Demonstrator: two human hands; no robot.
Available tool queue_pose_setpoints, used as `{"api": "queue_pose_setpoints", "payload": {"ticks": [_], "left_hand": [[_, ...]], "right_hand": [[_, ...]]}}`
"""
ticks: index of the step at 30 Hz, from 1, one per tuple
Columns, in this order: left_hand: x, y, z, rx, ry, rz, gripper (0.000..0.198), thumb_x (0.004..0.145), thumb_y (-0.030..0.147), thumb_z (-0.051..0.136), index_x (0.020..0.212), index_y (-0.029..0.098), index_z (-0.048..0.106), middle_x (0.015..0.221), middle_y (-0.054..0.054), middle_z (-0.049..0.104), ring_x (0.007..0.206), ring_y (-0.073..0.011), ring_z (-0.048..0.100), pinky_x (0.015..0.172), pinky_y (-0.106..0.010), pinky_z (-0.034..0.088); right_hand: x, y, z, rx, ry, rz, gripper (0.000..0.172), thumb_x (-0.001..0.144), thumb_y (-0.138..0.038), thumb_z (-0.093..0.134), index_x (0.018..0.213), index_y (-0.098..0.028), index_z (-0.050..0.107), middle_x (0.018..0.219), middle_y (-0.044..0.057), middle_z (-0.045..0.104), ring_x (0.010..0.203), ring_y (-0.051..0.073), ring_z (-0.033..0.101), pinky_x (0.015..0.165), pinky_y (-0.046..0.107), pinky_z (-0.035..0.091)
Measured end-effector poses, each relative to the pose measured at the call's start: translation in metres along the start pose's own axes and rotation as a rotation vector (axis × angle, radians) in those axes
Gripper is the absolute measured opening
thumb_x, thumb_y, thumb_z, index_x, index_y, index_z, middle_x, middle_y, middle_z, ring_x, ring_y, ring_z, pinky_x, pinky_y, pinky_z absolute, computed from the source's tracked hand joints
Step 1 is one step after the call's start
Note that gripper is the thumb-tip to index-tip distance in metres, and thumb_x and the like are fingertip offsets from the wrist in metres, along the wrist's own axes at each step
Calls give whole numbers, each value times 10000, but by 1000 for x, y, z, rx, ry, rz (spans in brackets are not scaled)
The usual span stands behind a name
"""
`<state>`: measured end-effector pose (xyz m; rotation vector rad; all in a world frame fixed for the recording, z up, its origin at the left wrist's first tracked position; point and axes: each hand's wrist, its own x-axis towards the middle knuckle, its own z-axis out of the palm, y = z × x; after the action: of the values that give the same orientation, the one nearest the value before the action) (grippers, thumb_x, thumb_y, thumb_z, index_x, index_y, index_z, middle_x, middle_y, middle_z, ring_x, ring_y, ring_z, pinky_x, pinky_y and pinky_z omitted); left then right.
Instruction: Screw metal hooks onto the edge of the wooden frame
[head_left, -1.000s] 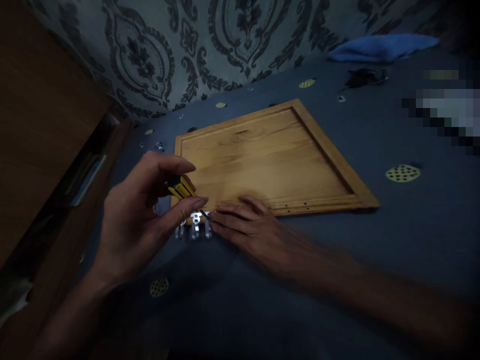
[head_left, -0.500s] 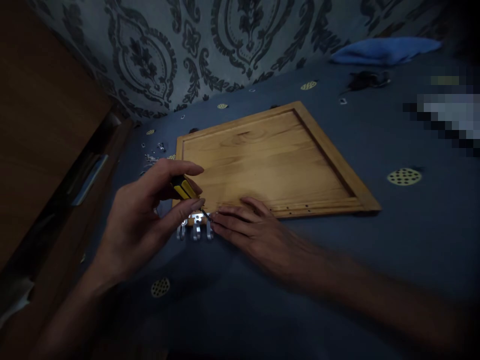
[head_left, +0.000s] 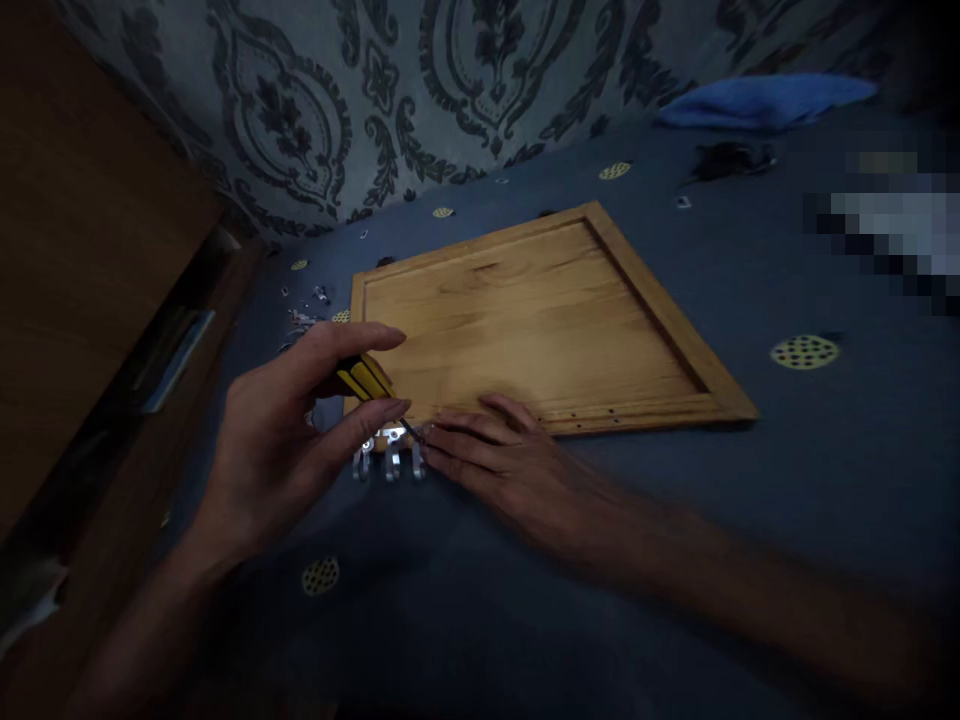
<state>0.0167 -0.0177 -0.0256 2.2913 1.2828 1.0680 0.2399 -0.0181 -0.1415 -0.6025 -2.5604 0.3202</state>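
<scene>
A framed wooden panel (head_left: 510,320) lies flat on a dark blue patterned cloth (head_left: 525,640). Metal hooks (head_left: 393,455) on a strip sit along its near edge, at the left corner. My left hand (head_left: 292,440) is closed around the yellow and black handle of a screwdriver (head_left: 367,378). The shaft slants down to the right, its tip by the right end of the hook strip. My right hand (head_left: 517,460) rests on the panel's near edge with fingers stretched, fingertips beside the screwdriver tip. Whether those fingertips hold a screw is too small to tell. Several dark holes dot the edge to their right.
Loose metal pieces (head_left: 304,318) lie past the panel's left side. A blue cloth (head_left: 765,102) and a dark object (head_left: 731,160) are at the back right. Wooden furniture (head_left: 90,250) stands along the left. A patterned wall (head_left: 390,100) rises behind.
The screwdriver handle has turned slightly in my left hand's fingers. The panel and my right hand keep their places; the view has shifted very slightly.
</scene>
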Motion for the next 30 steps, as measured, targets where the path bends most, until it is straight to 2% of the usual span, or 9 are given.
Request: {"api": "queue_pose_setpoints", "payload": {"ticks": [5,11,14,16,18,21,25,28,30], "left_hand": [[0,3,-3,-6,-33,2,355,911,209,735,1232,355,694,1091,21,723,897,-177,716,782,-294,646],[-5,7,-10,10,232,74,449,845,115,799,1262,240,686,1016,-12,693,892,-139,703,762,-211,612],[-11,11,-13,69,185,49,422,852,115,788,1249,217,687,1000,-2,703,875,-116,701,791,-192,595],[-16,14,-12,102,124,12,408,867,123,767,1253,223,679,1004,4,710,870,-112,696,799,-198,586],[-21,15,-10,92,115,15,421,877,118,748,1269,248,668,1002,10,706,872,-121,687,800,-223,585],[-26,18,-8,21,199,42,437,887,107,717,1282,285,660,996,4,674,885,-146,670,842,-285,580],[-33,23,-8,-123,265,-21,328,931,98,629,1209,270,651,893,10,646,786,-153,659,737,-309,566],[-42,19,-6,-128,170,-175,285,975,151,590,1232,273,585,806,44,602,620,-118,594,553,-247,513],[-47,11,-3,17,-28,-221,406,960,246,662,1339,272,521,754,65,595,512,-99,534,432,-210,398]], "right_hand": [[0,0,-1,6,-6,3,454,1011,-87,462,1457,-146,524,1476,112,619,1416,275,490,1177,609,332],[0,2,-2,28,21,-40,445,1025,-116,442,1467,-117,491,1456,116,633,1396,275,492,1181,560,312],[-2,2,1,13,44,-39,452,1020,-107,434,1468,-128,487,1435,103,651,1396,256,490,1190,538,298],[-2,3,3,-5,53,-31,457,1009,-91,438,1458,-144,500,1429,92,658,1395,244,495,1199,528,291],[-3,3,5,-24,57,-26,455,998,-77,445,1441,-150,522,1431,94,657,1394,249,502,1194,545,298],[-3,4,6,-43,62,-35,426,1006,-87,454,1417,-152,548,1426,99,661,1388,258,513,1180,565,319],[-2,4,4,-56,70,-42,422,1011,-74,440,1407,-160,560,1418,85,669,1364,251,533,1176,556,332],[-1,4,3,-49,76,-46,459,979,-60,473,1416,-168,565,1402,92,679,1356,248,542,1172,546,344],[-1,4,5,-57,84,-49,481,955,-52,498,1415,-170,574,1380,101,691,1345,255,553,1158,554,363]]}}
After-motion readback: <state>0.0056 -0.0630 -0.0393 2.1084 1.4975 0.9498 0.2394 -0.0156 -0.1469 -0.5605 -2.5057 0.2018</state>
